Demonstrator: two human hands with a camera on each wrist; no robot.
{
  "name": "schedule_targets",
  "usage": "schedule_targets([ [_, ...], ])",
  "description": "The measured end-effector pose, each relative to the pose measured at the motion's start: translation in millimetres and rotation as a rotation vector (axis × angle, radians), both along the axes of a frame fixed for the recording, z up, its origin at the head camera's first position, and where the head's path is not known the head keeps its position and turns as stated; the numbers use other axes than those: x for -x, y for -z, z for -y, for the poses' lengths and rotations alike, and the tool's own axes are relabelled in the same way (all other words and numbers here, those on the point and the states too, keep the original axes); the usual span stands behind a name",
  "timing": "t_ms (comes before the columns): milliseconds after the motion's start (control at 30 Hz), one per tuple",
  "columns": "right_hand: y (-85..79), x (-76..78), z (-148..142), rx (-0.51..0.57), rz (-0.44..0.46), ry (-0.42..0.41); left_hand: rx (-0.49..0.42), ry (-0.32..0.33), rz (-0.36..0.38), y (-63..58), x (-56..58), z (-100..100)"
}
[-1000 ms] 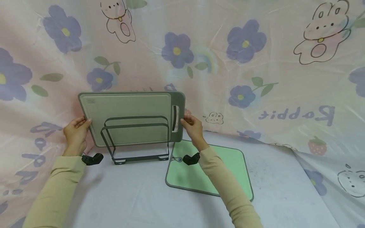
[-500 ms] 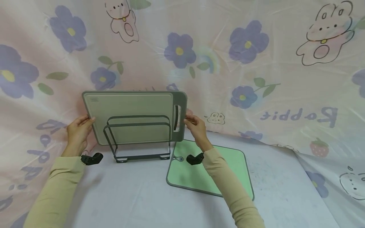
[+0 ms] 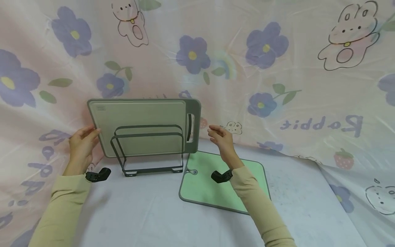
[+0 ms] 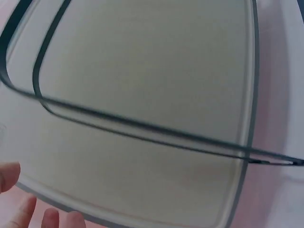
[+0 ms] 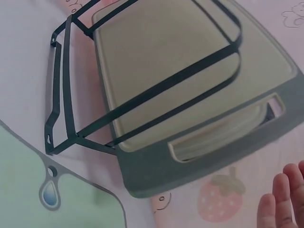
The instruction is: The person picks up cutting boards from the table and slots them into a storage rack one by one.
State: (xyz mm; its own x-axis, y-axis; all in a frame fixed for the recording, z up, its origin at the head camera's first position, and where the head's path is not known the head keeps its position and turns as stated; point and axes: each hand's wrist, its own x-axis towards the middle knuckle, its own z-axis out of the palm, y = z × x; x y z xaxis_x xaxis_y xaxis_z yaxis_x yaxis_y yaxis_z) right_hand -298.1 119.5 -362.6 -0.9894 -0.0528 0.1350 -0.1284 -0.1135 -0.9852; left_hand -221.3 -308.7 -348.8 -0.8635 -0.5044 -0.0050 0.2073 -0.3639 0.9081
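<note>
A beige cutting board with a grey edge and a grey handle end stands on its long side in a dark metal rack. In the head view, my left hand is at the board's left edge, thumb tip overlapping it. The left wrist view shows the thumb and separate fingertips along that edge, fingers relaxed and not curled round it. My right hand is off the handle end, a gap between them; its fingers are relaxed and hold nothing.
A light green cutting board with a grey rim and small hanging hole lies flat on the white tabletop, right of the rack. My right forearm passes above it. A printed curtain with flowers and rabbits hangs close behind the rack.
My right hand has let go of the board's handle end and moved right. The board stays in the rack, and my left hand remains at its left edge.
</note>
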Motion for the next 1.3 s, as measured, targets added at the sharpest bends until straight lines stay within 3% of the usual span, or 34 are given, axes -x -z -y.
schedule_targets([
  [200,-0.5,-9.6,-22,0.031,0.005,-0.035,0.046,-0.009,-0.043,-2.7,-4.3,-14],
  [533,7.3,-31.7,-53,0.066,0.045,-0.024,0.039,0.088,-0.166,2.7,-23.0,-41],
  [767,16.4,-44.7,-77,0.045,0.060,0.008,0.033,0.025,-0.257,-0.4,-30.0,-67],
  [867,20.9,-50.0,-87,0.029,0.068,0.021,0.041,0.035,-0.289,-4.2,-32.4,-79],
  [1067,27.7,-60.4,-102,0.015,0.093,0.070,0.154,0.103,-0.265,-7.8,-36.9,-107],
  [1300,32.1,-72.6,-124,-0.021,0.080,0.084,0.320,0.227,-0.213,-0.2,-34.0,-134],
])
